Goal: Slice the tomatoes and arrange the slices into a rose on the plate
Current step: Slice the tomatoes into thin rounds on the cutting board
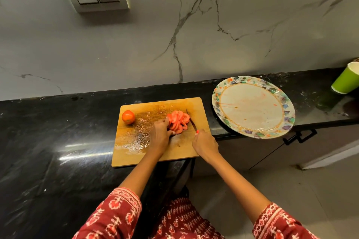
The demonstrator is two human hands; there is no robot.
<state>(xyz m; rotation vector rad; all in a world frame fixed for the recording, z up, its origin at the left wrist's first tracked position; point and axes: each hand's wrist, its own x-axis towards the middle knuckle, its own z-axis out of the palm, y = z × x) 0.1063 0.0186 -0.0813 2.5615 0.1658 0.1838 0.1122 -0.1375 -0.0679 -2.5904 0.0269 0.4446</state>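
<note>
we're partway through the cutting. one tomato is down to a pile of slices (177,121) on the board (159,132); our left hand (160,134) curls against that pile, fingertips and thumb touching it. our right hand (205,144) is wrapped round the knife (191,120), whose blade lies just right of the slices. a whole tomato (128,117) waits uncut at the board's left end. the plate (252,107), to the right on the counter, holds only juice smears, so the rose isn't begun. left to do, we judge: slice the second tomato, then arrange.
</note>
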